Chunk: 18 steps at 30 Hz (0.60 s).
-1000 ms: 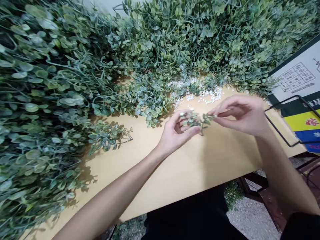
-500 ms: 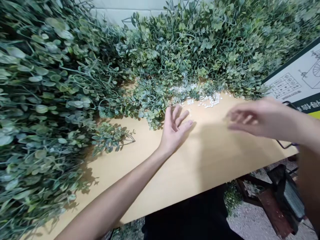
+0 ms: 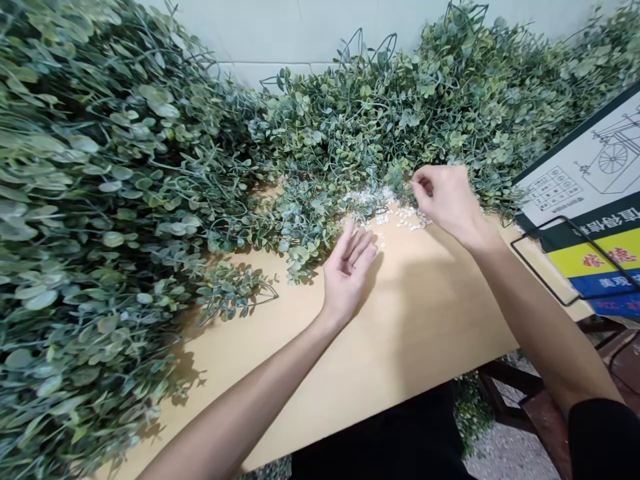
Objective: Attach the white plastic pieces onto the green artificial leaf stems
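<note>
My left hand (image 3: 347,270) rests low over the wooden table, palm turned up and fingers loosely apart, with nothing visible in it. Just beyond its fingertips lies a scatter of small white plastic pieces (image 3: 411,218), spread in front of the artificial foliage (image 3: 320,137). My right hand (image 3: 445,200) is raised above the right part of these pieces, thumb and forefinger pinched together beside a leafy sprig (image 3: 399,175). Whatever the pinch holds, if anything, is too small or hidden to make out.
Dense artificial greenery (image 3: 100,200) covers the left and back of the table (image 3: 320,380). A loose sprig (image 3: 233,290) lies left of my hand. At right, a printed box (image 3: 595,233) has a black wire frame (image 3: 525,267) by it. A pale wall (image 3: 300,33) stands behind.
My right hand has swung in from the right, over the white pieces by the foliage. My left hand has stayed in about the same place, its fingers slightly more curled. The view has tilted up.
</note>
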Each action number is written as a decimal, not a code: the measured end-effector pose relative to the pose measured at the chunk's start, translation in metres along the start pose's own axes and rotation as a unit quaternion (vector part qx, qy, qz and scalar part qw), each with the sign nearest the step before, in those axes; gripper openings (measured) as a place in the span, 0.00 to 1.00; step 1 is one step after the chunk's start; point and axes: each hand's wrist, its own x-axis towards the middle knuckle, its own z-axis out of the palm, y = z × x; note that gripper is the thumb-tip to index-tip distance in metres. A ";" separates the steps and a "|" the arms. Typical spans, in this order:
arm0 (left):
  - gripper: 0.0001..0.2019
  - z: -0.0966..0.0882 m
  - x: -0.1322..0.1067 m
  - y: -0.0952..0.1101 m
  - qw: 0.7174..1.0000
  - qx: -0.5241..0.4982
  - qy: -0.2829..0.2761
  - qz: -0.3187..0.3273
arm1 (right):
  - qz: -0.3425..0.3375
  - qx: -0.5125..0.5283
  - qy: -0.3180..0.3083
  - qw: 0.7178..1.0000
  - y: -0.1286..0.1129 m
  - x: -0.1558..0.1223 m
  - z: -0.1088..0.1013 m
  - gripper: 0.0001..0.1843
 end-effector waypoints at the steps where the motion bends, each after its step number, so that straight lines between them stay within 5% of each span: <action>1: 0.36 0.001 -0.001 0.001 1.000 0.000 -0.007 -0.008 | 0.013 0.009 0.026 1.000 -0.002 0.002 -0.005 0.08; 5: 0.27 0.003 -0.003 0.005 0.998 -0.001 -0.038 -0.052 | 0.088 0.161 0.145 0.972 -0.015 -0.001 -0.014 0.10; 8: 0.26 0.003 -0.003 0.006 0.996 -0.011 -0.046 -0.076 | 0.162 0.376 0.139 0.902 -0.023 -0.016 0.000 0.16; 11: 0.30 0.003 -0.001 0.003 0.995 -0.041 -0.039 -0.078 | 0.223 0.532 0.051 0.816 -0.029 -0.039 0.022 0.19; 13: 0.30 0.002 0.001 -0.001 0.996 -0.052 -0.020 -0.063 | 0.232 0.577 -0.046 0.782 -0.032 -0.053 0.033 0.18; 18: 0.25 0.001 0.004 -0.003 0.998 -0.016 0.032 -0.047 | 0.152 0.568 -0.234 0.774 -0.034 -0.072 0.033 0.17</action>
